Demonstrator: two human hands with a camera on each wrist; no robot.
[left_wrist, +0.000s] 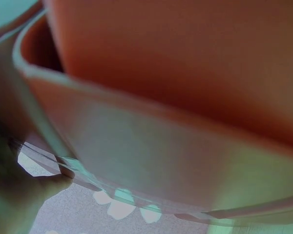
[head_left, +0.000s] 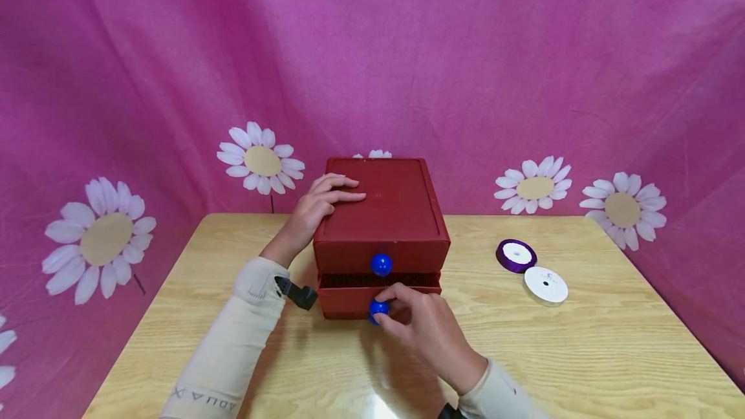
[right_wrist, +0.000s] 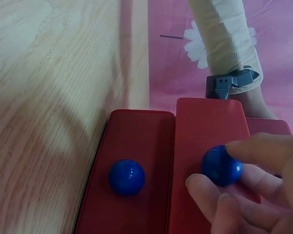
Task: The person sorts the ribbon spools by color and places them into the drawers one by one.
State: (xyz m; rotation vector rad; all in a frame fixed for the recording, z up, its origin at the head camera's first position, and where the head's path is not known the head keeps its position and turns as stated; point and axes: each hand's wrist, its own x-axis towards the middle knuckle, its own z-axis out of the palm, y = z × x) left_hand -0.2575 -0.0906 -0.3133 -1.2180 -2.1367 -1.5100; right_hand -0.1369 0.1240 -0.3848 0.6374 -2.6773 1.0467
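A red chest of three drawers (head_left: pixel 384 202) stands on the table with round blue knobs. My left hand (head_left: pixel 317 204) lies on the left edge of its top, fingers extended; part of it shows at the lower left of the left wrist view. My right hand (head_left: pixel 431 325) pinches the knob (right_wrist: pixel 222 165) of the middle drawer (right_wrist: pixel 210 126) between thumb and fingers. That drawer stands partly pulled out, with a dark gap above its front in the head view. The bottom drawer (right_wrist: pixel 141 131), with its own knob (right_wrist: pixel 126 178), sits farther back. Above is the top drawer's knob (head_left: pixel 381 264).
On the wooden table (head_left: pixel 611 341), to the right of the chest, lie a purple ribbon spool (head_left: pixel 507 258) and a white-faced spool (head_left: pixel 546 284), close together. A pink cloth (head_left: pixel 465 83) with white daisies hangs behind and at both sides.
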